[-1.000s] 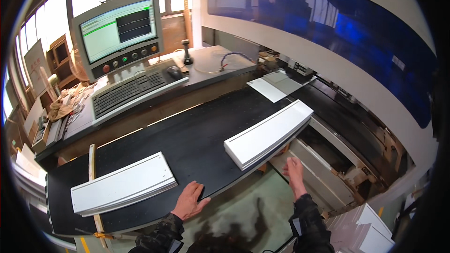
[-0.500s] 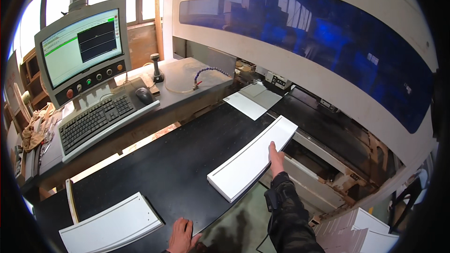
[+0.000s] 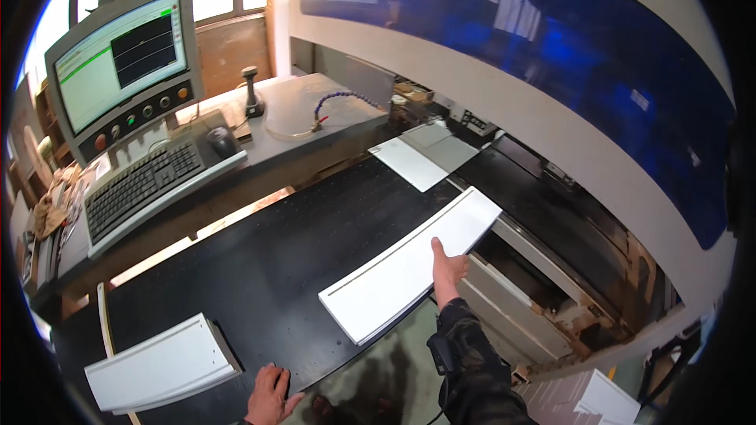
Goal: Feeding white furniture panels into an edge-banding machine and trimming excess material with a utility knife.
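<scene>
Lying flat on the black table (image 3: pixel 260 267), a long white panel (image 3: pixel 409 264) is pressed by the right hand (image 3: pixel 447 261), fingers spread flat on its edge at 5 o'clock; its far end points into the machine (image 3: pixel 551 94) at 1 o'clock, not yet fed in. The left hand (image 3: pixel 270 393) rests open on the table's near edge. Three white panels are counted: this one, one at 8 o'clock (image 3: pixel 161 362), one at 12 o'clock (image 3: pixel 408 163).
</scene>
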{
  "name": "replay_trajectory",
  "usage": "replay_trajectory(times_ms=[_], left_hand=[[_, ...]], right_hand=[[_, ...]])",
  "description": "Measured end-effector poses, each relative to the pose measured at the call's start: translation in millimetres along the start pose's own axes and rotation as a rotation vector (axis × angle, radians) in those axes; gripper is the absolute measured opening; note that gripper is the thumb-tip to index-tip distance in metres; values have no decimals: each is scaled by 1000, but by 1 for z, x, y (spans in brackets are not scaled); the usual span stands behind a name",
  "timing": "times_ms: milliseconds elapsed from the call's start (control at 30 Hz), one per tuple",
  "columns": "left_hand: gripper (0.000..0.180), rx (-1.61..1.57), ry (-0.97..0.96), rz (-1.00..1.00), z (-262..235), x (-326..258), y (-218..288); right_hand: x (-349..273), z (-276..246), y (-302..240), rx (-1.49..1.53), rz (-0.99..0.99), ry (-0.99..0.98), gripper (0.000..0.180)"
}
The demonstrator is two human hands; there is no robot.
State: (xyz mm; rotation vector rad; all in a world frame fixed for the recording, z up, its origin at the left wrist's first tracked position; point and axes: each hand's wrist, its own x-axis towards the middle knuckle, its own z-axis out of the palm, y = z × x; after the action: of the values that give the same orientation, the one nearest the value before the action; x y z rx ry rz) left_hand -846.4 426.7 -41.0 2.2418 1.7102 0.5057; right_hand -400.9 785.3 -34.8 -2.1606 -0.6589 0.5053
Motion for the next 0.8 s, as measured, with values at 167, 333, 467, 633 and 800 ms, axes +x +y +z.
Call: replay_trajectory(times_ms=[167, 333, 467, 633, 800], left_hand=[[63, 114, 94, 67, 3, 2, 11], [61, 156, 108, 72, -3, -9, 22], [59, 211, 206, 47, 1, -27, 22], [46, 92, 458, 11, -8, -53, 23], [25, 9, 719, -220, -27, -106, -10]], right_hand=[[22, 14, 18, -90, 13, 103, 130], [33, 14, 32, -128, 9, 50, 133], [36, 17, 37, -210, -23, 55, 136], [44, 4, 40, -217, -19, -64, 136], [65, -39, 47, 73, -54, -385, 117]])
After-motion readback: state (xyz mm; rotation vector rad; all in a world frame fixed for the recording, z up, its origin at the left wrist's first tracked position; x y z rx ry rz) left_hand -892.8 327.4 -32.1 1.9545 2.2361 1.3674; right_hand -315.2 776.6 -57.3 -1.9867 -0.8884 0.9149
